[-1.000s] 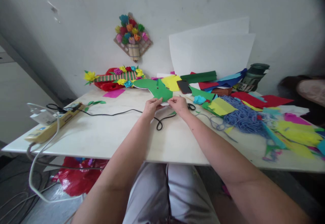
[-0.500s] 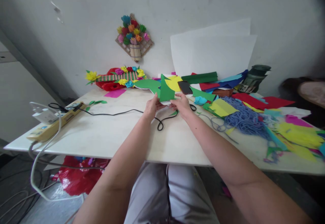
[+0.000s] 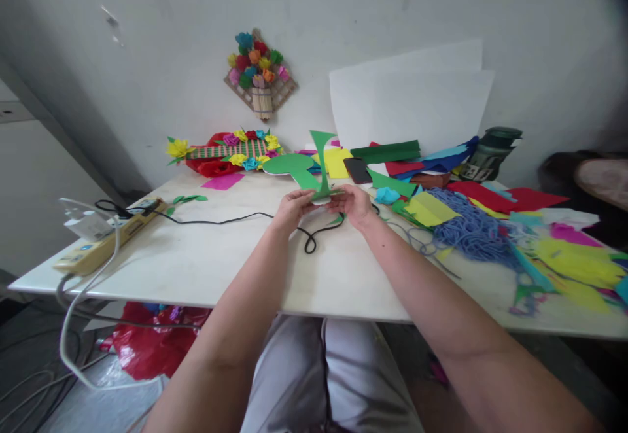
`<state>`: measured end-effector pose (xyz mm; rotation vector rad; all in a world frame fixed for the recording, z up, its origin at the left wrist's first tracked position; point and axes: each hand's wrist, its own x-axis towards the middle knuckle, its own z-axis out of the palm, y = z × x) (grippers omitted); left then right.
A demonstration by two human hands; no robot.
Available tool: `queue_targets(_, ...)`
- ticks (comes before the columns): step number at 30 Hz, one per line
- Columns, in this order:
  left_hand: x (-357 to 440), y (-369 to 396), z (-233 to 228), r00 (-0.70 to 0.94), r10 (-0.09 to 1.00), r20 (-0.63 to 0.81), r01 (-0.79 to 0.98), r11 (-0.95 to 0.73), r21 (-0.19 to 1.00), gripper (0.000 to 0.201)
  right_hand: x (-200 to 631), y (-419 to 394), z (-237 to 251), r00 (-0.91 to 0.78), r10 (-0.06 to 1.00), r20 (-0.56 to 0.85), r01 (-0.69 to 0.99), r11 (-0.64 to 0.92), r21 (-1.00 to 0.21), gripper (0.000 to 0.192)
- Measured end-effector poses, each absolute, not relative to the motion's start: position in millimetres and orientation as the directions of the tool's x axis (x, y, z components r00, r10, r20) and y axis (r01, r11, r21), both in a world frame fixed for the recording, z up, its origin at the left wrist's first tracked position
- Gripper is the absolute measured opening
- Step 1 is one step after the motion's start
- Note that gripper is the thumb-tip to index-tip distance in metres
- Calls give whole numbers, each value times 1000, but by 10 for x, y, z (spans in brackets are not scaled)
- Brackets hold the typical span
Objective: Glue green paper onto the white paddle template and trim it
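Both hands pinch the lower edge of a green paper cutout [image 3: 322, 168] above the middle of the white table. A narrow strip of it rises and flares into a pointed top. My left hand [image 3: 294, 209] grips its left side and my right hand [image 3: 354, 204] its right side, fingers closed and close together. Behind and to the left is a rounded green paper shape [image 3: 290, 166] with a pale edge; I cannot tell whether it joins the held piece. A black cable [image 3: 310, 243] loops on the table just below the hands.
A yellow power strip [image 3: 105, 243] with a white charger [image 3: 88, 225] stands at the left. Flower-decorated craftwork [image 3: 226, 152] lies at the back. To the right are a dark phone [image 3: 358, 170], blue yarn [image 3: 471, 227], coloured paper [image 3: 432, 207] and a dark green bottle [image 3: 492, 152].
The green paper between my hands has turned from a broad face to a narrow upright strip with a flared top. My right hand has shifted slightly to the right.
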<state>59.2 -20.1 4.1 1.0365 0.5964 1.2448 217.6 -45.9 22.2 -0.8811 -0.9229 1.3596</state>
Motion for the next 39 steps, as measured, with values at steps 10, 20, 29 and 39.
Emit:
queue_targets(10,595,-224,43,292,943,163,-417,-28,909,32,2207,-400,145,47,997,66,-250,75,-965,21)
queue_targets(20,615,-266,61,291,930,222,-404,-91,910,63,2220,-369,121,-43,998,-47,-318,-59,-946,8)
queue_targets(29,610,-186,101,160,975,156,-409,-78,909,41,2276,-381,157,-151,985,-80,-350,-128,-928,7)
queue_targets(39,567,-111,37,-15,990,140,-473,-131,872,41,2245,-451,184,-229,973,-11,-316,-85,-945,11)
